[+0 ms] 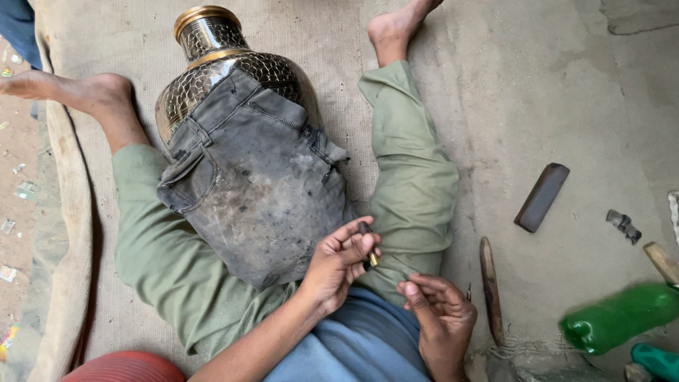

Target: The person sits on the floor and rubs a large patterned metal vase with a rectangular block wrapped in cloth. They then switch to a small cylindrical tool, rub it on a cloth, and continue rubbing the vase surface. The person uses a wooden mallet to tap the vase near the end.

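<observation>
One small tool [368, 247] pinched in left hand [339, 265], one vase [233, 78] between legs

The vase [226, 64] lies on its side on the mat [311, 42], between the person's outstretched legs, neck pointing away from the person. A worn cloth [254, 184] lies over its body. The left hand [339, 265] is at the near right edge of the cloth, fingers closed on a small tool [367, 244]. The right hand [442, 318] rests just right of it, on the thigh. Right of the legs, on the floor: a stick [490, 290], a flat block [542, 197], a bottle [622, 317].
</observation>
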`<state>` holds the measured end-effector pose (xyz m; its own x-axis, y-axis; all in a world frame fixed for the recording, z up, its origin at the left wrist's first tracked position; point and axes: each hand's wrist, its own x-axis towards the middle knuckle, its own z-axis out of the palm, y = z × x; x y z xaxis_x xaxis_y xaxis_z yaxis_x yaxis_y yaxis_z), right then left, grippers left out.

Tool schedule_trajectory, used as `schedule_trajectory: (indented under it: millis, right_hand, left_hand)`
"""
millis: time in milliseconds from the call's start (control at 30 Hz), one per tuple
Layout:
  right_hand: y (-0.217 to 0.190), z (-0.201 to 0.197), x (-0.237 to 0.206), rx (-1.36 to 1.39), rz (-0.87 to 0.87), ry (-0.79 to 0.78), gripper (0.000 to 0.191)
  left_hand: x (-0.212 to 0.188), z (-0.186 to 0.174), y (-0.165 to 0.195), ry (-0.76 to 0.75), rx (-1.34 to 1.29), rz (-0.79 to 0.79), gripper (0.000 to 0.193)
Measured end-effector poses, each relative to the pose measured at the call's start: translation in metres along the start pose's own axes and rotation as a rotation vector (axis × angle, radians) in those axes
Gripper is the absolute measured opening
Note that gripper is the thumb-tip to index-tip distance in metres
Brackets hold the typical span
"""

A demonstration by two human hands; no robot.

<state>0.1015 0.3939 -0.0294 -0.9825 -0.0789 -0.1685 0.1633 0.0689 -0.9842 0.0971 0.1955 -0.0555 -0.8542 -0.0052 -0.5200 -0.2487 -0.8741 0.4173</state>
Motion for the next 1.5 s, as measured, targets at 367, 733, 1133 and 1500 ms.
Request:
schedule_trajectory:
  millis: [367,733,1133,1500]
  right_hand:
    - [-0.024,0.033,-0.001,-0.039,-0.21,-0.115,0.017]
    - [-0.023,0.038,0.0,-0.095,-0.269,-0.084,0.016]
    - [-0.009,0.028,0.015,0.359,0.084,-0.439,0.046]
    - [-0.008,0.034,0.018,0.382,0.262,-0.444,0.036]
  left_hand:
    - [-0.01,0.01,0.013,0.042,-0.147,0.068,0.039]
    - [-0.016,0.013,0.011,0.017,-0.021,0.23,0.049]
    - [-0.025,0.012,0.02,0.034,0.237,0.364,0.061]
    - [-0.023,0.005,0.021,-0.004,0.266,0.354,0.058]
